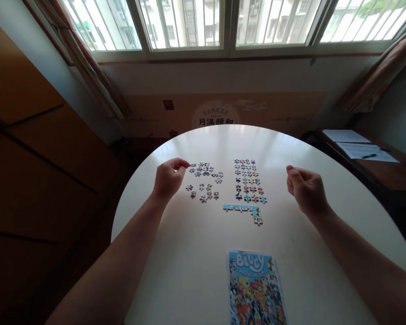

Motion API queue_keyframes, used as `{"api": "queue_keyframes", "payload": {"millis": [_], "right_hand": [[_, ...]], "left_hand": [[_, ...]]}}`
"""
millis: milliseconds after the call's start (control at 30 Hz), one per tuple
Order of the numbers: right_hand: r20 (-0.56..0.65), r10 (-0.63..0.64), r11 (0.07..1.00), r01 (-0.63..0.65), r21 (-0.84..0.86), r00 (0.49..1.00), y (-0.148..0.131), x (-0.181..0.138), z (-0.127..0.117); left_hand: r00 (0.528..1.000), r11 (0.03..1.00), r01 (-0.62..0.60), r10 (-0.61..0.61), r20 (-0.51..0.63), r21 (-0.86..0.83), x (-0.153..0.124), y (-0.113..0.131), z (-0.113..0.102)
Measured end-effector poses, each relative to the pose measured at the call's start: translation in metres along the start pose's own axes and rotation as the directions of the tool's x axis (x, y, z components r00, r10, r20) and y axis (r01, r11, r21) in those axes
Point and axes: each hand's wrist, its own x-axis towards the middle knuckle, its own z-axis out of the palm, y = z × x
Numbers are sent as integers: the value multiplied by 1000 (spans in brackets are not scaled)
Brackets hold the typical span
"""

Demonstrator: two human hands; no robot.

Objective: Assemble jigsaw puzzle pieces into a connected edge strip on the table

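My left hand is closed, its fingertips at a small puzzle piece on the left edge of a loose group. Below that group lie several more scattered pieces. To the right, other loose pieces are laid out in short rows. Under those rows sits a joined strip of puzzle, light blue along the top, turning down at its right end. My right hand is held as a fist at the right, apart from the pieces; what its fingers hold, if anything, is hidden.
A Bluey picture sheet lies at the near side of the round white table. Papers and a dark pen rest on a brown desk at the right. A wooden cabinet stands left, and windows are beyond.
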Motion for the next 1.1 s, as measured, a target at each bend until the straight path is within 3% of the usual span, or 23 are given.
{"api": "queue_keyframes", "payload": {"millis": [267, 367, 567, 833, 1100], "right_hand": [[56, -111, 978, 119, -169, 992, -25, -8, -2], [76, -125, 972, 137, -190, 989, -28, -9, -1], [74, -122, 968, 135, -210, 990, -27, -9, -1], [74, -123, 970, 136, -202, 990, -26, -10, -2], [91, -123, 965, 140, -223, 988, -25, -11, -2]], "left_hand": [[974, 986, -167, 162, 157, 19, -10, 15, 7], [969, 981, -191, 183, 166, 34, -10, 18, 6], [988, 989, -114, 102, 116, 98, -6, 16, -1], [982, 990, -68, 45, 185, 120, -5, 19, -6], [991, 994, 83, -89, 95, 70, -1, 15, -8]]}}
